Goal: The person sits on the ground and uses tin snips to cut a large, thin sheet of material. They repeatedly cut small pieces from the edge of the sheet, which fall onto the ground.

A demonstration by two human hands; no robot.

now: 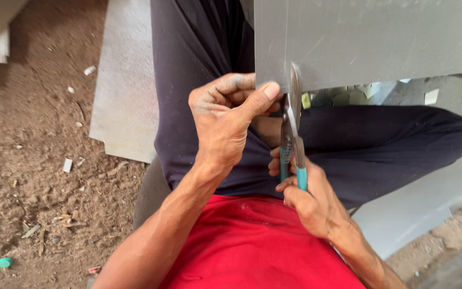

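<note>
A: Head view, centre of the frame. What do the hands have?

B: The right hand (308, 200) grips the teal handles of a pair of tin snips (293, 140), fingers curled tight around them. The blades point up the frame and bite into the lower edge of a grey metal sheet (370, 37), which fills the upper right.

A: And the left hand (225, 120)?

B: Just left of the blades, its fingers folded into a near fist, the thumb laid flat toward the cut and pinching the sheet's edge.

A: What could go wrong, in your view?

B: That thumb sits very near the blades. If the snips jump or close hard, they could nick it. The cut edge is probably sharp too, so a slip of the left hand along it could slice the skin. And the sheet hangs over the person's dark-trousered lap (380, 144); if the pinch loosens, it may swing and twist the cut off line.

A: Arm pose?

B: Both forearms rise from the bottom of the frame. The left wrist is bent inward, knuckles toward the camera. The right wrist is straight, in line with the handles. Offcuts lie on the dirt floor (33, 160) at left.
</note>
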